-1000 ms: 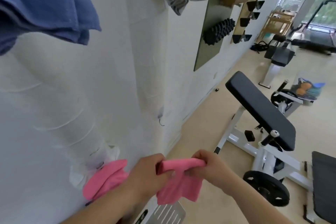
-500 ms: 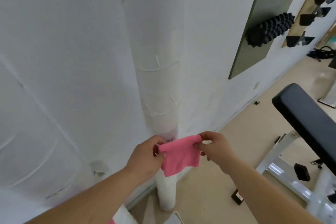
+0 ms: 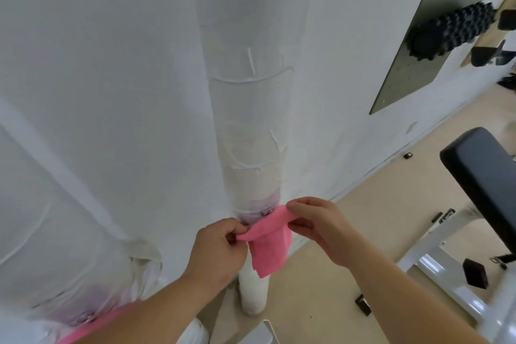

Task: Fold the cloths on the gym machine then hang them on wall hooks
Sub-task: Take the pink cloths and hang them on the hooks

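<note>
**At the wrapped pipe: hooking the pink cloth**

The pink cloth hangs before the wrapped pipe, its top edge pinched by the left hand and right hand. That edge is best kept taut over the metal fitting behind.

No lettering is legible on anything here.

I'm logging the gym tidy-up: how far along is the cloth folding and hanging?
Done: a second pink cloth, partly hidden, seems already hung by the lower-left hook. In hand: the left hand and right hand pinch a folded pink cloth beside the pipe's hook. Left: hooking it on; any other cloths are out of view.
</note>
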A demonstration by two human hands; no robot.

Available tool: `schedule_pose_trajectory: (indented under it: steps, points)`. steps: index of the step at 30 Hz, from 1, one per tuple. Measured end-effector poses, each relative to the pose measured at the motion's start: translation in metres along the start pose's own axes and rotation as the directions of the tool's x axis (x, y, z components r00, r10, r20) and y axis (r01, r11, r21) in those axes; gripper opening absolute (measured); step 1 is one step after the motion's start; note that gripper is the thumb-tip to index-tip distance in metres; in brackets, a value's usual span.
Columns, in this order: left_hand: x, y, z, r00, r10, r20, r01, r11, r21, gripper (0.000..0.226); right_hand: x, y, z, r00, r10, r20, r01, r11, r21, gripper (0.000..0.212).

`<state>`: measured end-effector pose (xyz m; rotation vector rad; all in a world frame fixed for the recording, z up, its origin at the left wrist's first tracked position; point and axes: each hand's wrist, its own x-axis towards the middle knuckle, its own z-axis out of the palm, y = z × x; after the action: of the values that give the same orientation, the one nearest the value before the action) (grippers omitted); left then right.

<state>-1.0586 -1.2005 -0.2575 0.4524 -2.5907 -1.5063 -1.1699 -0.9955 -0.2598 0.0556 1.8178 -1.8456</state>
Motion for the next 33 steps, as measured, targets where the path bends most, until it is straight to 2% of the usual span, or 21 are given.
schedule_pose_trajectory:
  steps: [4,9,14,16,19,21,23,24,26,28,31,33]
  points:
    - [0.000,0.001,0.006,1.000,0.021,0.001,-0.021,1.000,0.007,0.009,0.000,0.012,0.004,0.985,-0.137,-0.100,0.113,0.970,-0.217,0.021]
    - [0.008,-0.015,0.011,0.992,0.124,-0.018,-0.118,0.971,0.208,0.018,-0.004,0.025,0.019,0.951,-0.221,-0.214,0.152,0.942,-0.300,0.011]
    - [0.010,-0.017,0.023,0.996,0.086,-0.032,-0.075,0.963,0.257,0.024,-0.001,0.042,0.038,0.932,-0.213,-0.293,0.096,0.925,-0.367,0.016]
    - [0.012,-0.017,0.025,0.996,0.080,-0.033,-0.067,0.953,0.296,0.024,-0.002,0.041,0.040,0.907,-0.286,-0.309,0.127,0.886,-0.447,0.013]
    - [0.011,-0.014,0.023,0.993,0.109,-0.050,-0.084,0.930,0.359,0.020,-0.007,0.036,0.040,0.870,-0.428,-0.247,0.150,0.705,-0.693,0.015]
    - [0.011,-0.012,0.022,0.985,0.155,-0.072,-0.122,0.933,0.338,0.012,-0.010,0.030,0.040,0.864,-0.477,-0.163,0.191,0.609,-0.770,0.013]
    - [0.010,-0.008,0.023,0.978,0.204,-0.037,-0.185,0.939,0.289,0.009,-0.015,0.025,0.036,0.881,-0.472,-0.043,0.233,0.510,-0.828,0.010]
    - [0.009,-0.006,0.024,0.974,0.226,-0.012,-0.215,0.940,0.264,0.014,-0.019,0.023,0.034,0.907,-0.420,0.021,0.241,0.477,-0.845,0.017]
    - [0.003,-0.004,0.024,0.968,0.249,0.030,-0.250,0.942,0.226,0.019,-0.027,0.018,0.027,0.961,-0.257,0.103,0.226,0.514,-0.828,0.035]
    - [-0.001,-0.003,0.022,0.963,0.250,0.101,-0.266,0.939,0.217,0.020,-0.031,0.016,0.021,0.978,-0.145,0.150,0.206,0.559,-0.803,0.051]
    - [-0.003,-0.006,0.019,0.950,0.246,0.191,-0.294,0.912,0.285,0.027,-0.027,0.015,0.020,0.978,-0.160,0.137,0.202,0.523,-0.828,0.053]
    - [-0.001,-0.008,0.021,0.952,0.248,0.178,-0.294,0.905,0.308,0.031,-0.022,0.019,0.025,0.971,-0.224,0.086,0.188,0.483,-0.855,0.046]
